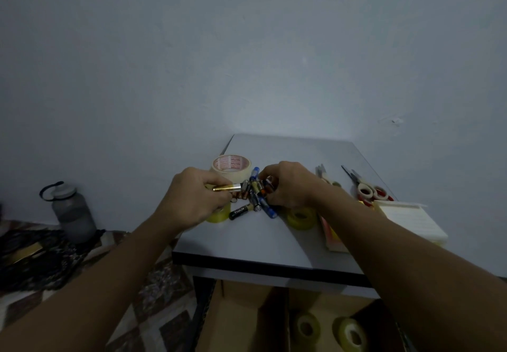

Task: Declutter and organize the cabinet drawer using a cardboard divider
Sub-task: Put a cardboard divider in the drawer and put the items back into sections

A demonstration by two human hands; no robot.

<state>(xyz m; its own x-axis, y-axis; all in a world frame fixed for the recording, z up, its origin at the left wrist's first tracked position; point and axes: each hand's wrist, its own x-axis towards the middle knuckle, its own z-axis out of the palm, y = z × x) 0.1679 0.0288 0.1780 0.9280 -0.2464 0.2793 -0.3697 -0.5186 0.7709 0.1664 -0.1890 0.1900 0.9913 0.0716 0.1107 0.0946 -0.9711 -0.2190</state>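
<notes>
Hands: both are on the bench (247,244), close together on either side of the heap of batteries (255,199).
Left hand (199,191): fingers curled round a gold battery (227,187) at the left edge of the heap.
Right hand (290,184): fingers curled down onto the batteries at the right edge. It appears to pinch one or two, but the count is not readable.
Drawer (203,305): open below the near edge of the bench and lined with cardboard.
Cardboard divider (287,324): already standing in the drawer, running near to far and splitting it into left and right compartments.
Done so far: two clear tape rolls (306,328) lie side by side in the right compartment. The visible part of the left compartment shows only cardboard.
Left on bench: the batteries, a masking tape roll (231,165) just beyond them, a yellowish tape roll (218,214) partly under the left wrist, and another (301,218) to the right.
Also on bench, right side: scissors (367,187) and notepads (408,222).
Step in hand (judgement): gathering the batteries to move them into a compartment.
Progress (judgement): early to middle, with the divider fitted and most items still unsorted.
</notes>
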